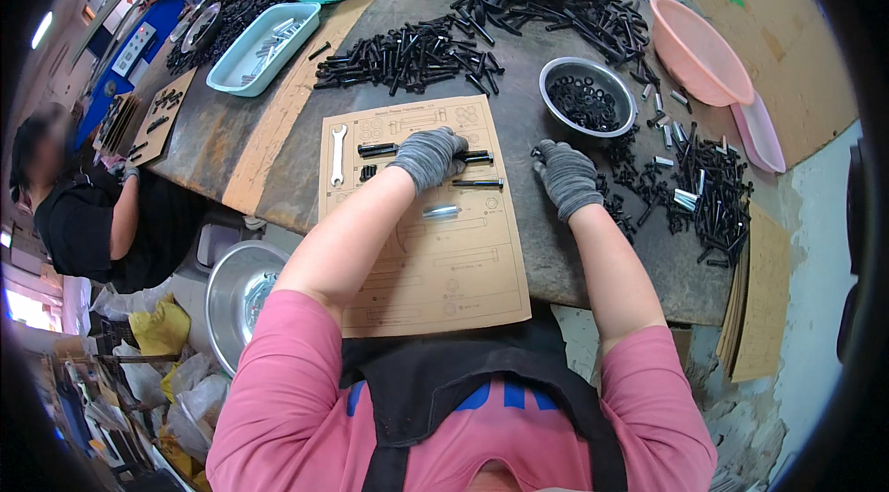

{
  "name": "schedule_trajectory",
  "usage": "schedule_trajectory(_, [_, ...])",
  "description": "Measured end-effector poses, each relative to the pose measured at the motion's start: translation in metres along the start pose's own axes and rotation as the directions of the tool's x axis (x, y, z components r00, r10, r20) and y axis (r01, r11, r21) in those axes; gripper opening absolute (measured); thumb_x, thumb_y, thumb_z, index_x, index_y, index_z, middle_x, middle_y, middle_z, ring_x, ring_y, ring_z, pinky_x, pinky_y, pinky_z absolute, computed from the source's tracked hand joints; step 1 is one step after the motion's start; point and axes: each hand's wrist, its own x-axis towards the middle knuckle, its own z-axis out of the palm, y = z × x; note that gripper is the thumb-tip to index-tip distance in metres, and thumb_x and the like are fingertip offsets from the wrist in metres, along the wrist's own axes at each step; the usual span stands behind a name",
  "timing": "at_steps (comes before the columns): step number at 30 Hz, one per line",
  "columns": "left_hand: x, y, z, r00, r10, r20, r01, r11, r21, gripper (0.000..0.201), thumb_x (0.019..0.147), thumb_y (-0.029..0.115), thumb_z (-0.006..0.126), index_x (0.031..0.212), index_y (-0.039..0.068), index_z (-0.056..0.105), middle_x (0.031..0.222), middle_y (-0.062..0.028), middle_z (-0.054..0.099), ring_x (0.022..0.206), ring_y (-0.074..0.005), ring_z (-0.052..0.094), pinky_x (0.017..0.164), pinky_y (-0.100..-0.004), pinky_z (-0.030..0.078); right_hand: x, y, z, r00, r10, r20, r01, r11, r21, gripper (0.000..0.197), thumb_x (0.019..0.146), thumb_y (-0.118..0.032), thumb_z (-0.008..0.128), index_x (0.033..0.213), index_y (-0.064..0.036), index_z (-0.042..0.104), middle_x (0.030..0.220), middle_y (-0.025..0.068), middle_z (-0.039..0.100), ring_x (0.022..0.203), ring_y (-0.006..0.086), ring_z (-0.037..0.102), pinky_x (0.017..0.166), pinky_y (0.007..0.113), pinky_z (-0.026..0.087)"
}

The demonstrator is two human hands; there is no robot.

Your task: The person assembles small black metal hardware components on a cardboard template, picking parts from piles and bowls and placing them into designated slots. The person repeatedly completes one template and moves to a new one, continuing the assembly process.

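A brown cardboard sheet [426, 283] with printed outlines lies before me on the table. My left hand [428, 160], in a grey glove, is over its upper part with the fingers curled; what they hold is hidden. Black bolts [376, 150] show on either side of that hand. Below them are a small group of black nuts [369, 172], another black bolt [478, 183] and a silver sleeve [441, 211]. A silver wrench [338, 156] lies at the sheet's left. My gloved right hand [569, 179] is closed beside the sheet, a small dark piece at its fingertips.
A metal bowl of black nuts [554, 119] stands beyond my right hand. Bolt piles [407, 58] lie behind the sheet and at right. Teal tubs [222, 75] and a pink basket [704, 56] stand farther off. A co-worker [88, 214] sits at left, another person stands far left.
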Motion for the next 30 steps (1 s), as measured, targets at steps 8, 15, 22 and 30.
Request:
schedule_trajectory(8, [0.0, 0.007, -0.002, 0.997, -0.075, -0.014, 0.075, 0.997, 0.023, 0.035, 0.077, 0.027, 0.06, 0.109, 0.013, 0.058, 0.102, -0.0137, 0.057, 0.091, -0.0311, 0.057, 0.081, -0.0377, 0.046, -0.004, 0.022, 0.005, 0.998, -0.005, -0.062, 0.002, 0.998, -0.06, 0.022, 0.078, -0.02, 0.057, 0.098, -0.0101, 0.055, 0.095, 0.0123, 0.057, 0.088, 0.0292, 0.058, 0.075, 0.04, 0.047])
schedule_trajectory(15, [-0.013, 0.016, 0.017, 0.992, 0.119, 0.035, -0.119, 0.993, 0.006, 0.021, 0.074, 0.02, 0.06, 0.092, 0.009, 0.064, 0.085, -0.0116, 0.063, 0.078, -0.0299, 0.061, 0.071, -0.0388, 0.049, -0.03, 0.027, 0.005, 0.965, 0.089, -0.247, 0.041, 0.878, 0.478, 0.031, 0.082, -0.027, 0.057, 0.107, -0.01, 0.055, 0.101, 0.0139, 0.058, 0.09, 0.029, 0.057, 0.078, 0.039, 0.045])
schedule_trajectory(22, [-0.009, 0.012, 0.024, 0.994, 0.017, 0.106, -0.021, 0.999, 0.03, 0.022, 0.076, 0.02, 0.059, 0.095, 0.01, 0.063, 0.085, -0.0122, 0.064, 0.077, -0.0294, 0.061, 0.072, -0.0368, 0.049, -0.049, 0.03, -0.006, 0.972, 0.136, -0.19, 0.008, 0.794, 0.608, 0.032, 0.083, -0.03, 0.055, 0.105, -0.0074, 0.056, 0.097, 0.0139, 0.059, 0.089, 0.0286, 0.058, 0.077, 0.038, 0.045])
schedule_trajectory(30, [-0.014, 0.007, 0.014, 0.99, 0.063, 0.127, -0.068, 0.997, 0.037, 0.018, 0.075, 0.014, 0.063, 0.092, 0.009, 0.063, 0.075, -0.0104, 0.062, 0.074, -0.0272, 0.061, 0.068, -0.0336, 0.049, -0.059, 0.012, -0.038, 0.993, 0.089, 0.079, -0.115, 0.881, 0.458, 0.034, 0.082, -0.034, 0.053, 0.099, -0.0052, 0.059, 0.09, 0.016, 0.061, 0.084, 0.0298, 0.058, 0.076, 0.037, 0.045])
